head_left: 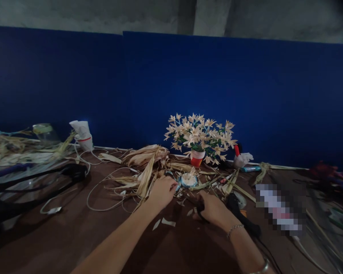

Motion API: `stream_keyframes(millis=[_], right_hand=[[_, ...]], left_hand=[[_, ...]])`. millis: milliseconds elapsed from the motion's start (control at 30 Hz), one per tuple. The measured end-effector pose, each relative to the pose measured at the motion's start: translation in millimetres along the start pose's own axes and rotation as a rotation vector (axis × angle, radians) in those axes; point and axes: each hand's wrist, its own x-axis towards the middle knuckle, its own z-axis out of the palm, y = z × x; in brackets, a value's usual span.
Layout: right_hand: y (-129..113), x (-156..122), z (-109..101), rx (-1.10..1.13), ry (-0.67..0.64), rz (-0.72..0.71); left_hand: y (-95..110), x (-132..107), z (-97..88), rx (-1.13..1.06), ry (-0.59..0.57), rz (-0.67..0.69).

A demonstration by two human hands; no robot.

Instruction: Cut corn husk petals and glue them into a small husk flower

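Note:
My left hand (162, 191) is closed, thumb and fingers pinched together beside a small blue dish (189, 184) that holds pale cut pieces. Whatever sits in that pinch is too small to make out. My right hand (213, 208) is wrapped round black-handled scissors (200, 214); their blades are hard to see against the dark table. Between the hands lie a few pale cut scraps (168, 222). Dried corn husks (145, 179) are heaped just past my left hand. Behind the dish stands a red paper cup (196, 160) bearing cream husk flowers (198, 135).
A black hot-glue gun (241, 215) rests right of my right hand, near a roll of clear tape (240, 200). White cable (95, 208) loops across the left side. A wrapped white bundle (84, 137) and a jar (45, 133) stand by the blue partition (217, 76).

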Motion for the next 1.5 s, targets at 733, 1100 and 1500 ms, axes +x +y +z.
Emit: stream_keyframes(millis=[733, 1100, 1500], right_hand=[[1, -2, -7, -0.015, 0.020, -0.025], [11, 4, -2, 0.037, -0.011, 0.008], [12, 3, -4, 0.277, -0.103, -0.042]], left_hand=[[4, 35, 18.7, 0.183, -0.099, -0.273], [-17, 37, -2.3, -0.076, -0.166, -0.259], [-10, 13, -25.2, -0.067, 0.268, -0.051]])
